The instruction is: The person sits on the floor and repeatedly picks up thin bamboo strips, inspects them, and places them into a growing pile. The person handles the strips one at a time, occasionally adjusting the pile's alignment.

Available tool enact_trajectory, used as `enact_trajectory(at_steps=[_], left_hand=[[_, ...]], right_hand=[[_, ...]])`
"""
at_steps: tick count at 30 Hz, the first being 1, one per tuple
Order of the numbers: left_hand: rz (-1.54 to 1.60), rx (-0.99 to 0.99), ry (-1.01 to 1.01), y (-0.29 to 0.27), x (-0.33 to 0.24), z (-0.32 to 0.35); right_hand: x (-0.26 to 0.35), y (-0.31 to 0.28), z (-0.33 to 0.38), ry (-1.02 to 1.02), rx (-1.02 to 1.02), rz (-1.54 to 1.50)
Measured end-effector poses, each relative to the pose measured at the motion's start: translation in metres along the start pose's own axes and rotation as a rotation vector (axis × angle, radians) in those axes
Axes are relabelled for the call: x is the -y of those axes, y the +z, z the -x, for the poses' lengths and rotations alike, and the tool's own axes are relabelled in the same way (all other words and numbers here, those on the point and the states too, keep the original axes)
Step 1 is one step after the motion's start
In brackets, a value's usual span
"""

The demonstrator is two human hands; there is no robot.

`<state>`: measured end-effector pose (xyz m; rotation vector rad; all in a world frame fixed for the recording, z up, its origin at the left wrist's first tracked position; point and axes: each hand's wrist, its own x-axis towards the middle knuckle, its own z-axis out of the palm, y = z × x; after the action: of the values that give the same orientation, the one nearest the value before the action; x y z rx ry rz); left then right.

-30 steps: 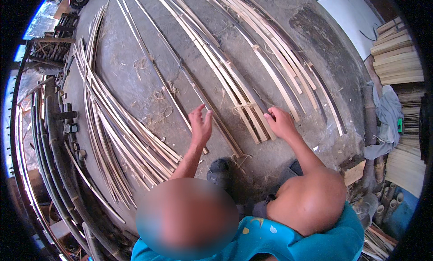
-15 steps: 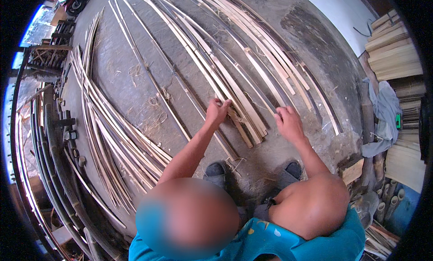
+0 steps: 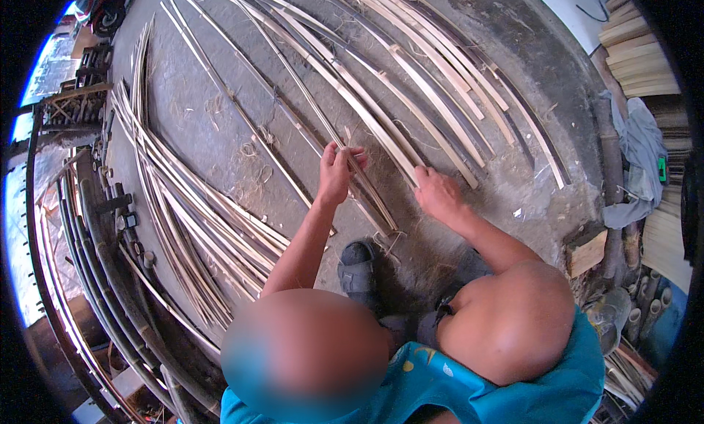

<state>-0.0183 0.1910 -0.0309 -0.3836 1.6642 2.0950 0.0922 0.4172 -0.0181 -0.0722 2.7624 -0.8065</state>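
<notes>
Long split bamboo strips lie over the concrete floor in front of me. My left hand [image 3: 337,176] is closed on a thin bamboo strip [image 3: 301,96], a little back from its near end. That near end lies over a darker strip beside my foot. My right hand [image 3: 438,192] is closed at the near end of a pair of pale bamboo strips [image 3: 367,118], further right. Its fingertips are partly hidden, and how many strips they grip I cannot tell. A gap of bare floor separates the two hands.
A dense heap of thin bamboo strips [image 3: 192,219] spreads at left, beside stacked dark poles [image 3: 99,277]. More strips [image 3: 440,65] lie at right. A grey cloth [image 3: 634,167], stacked pale slats [image 3: 632,54] and a wood block [image 3: 587,253] line the right side. My sandalled foot [image 3: 358,266] is close by.
The strips bunched between my hands have been spread apart, some now further right. My left hand has shifted slightly left and up; my right hand has moved left onto other strips.
</notes>
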Motion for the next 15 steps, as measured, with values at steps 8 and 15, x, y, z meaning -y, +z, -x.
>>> enact_trajectory(at_steps=[8,15], left_hand=[[0.292,0.11,0.016,0.005,-0.01,0.015],[0.466,0.143,0.058,0.003,-0.014,0.022]], right_hand=[[-0.007,-0.038,0.01,0.068,0.389,-0.507],[-0.016,-0.027,0.015,0.14,0.734,-1.124]])
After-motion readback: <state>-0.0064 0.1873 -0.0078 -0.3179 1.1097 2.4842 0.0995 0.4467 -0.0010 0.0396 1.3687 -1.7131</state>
